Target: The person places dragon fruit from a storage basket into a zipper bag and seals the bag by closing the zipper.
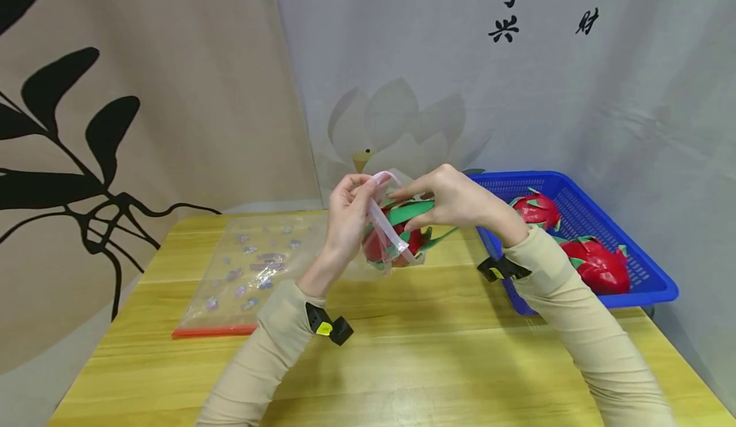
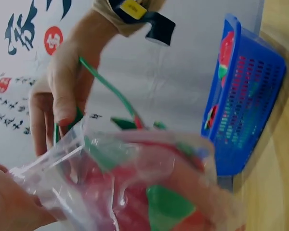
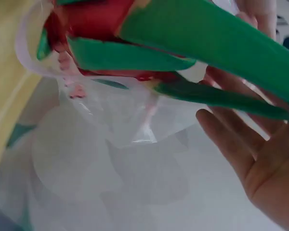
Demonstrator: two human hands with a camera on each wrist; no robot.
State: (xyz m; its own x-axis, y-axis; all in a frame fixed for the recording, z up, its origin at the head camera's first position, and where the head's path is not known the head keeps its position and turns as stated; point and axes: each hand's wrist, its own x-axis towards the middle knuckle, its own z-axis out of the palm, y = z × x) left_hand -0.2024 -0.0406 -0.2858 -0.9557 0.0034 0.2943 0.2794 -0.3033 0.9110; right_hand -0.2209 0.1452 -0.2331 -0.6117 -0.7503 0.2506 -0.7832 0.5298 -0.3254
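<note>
In the head view my left hand pinches the pale pink rim of a clear plastic bag between thumb and fingers. Partly inside the bag is a red dragon fruit with long green scales, raised over the table. Some of its scales stick out past the bag's mouth. My right hand is at the mouth, its fingers spread around the green scales. Those fingers look mostly straight in the right wrist view, beside a long green leaf. Through the film the left wrist view shows a green scale.
A blue basket stands at the table's right end, holding more dragon fruits. Flat on the left lies a clear printed bag with a red-orange edge. Behind the wooden table hangs a printed curtain.
</note>
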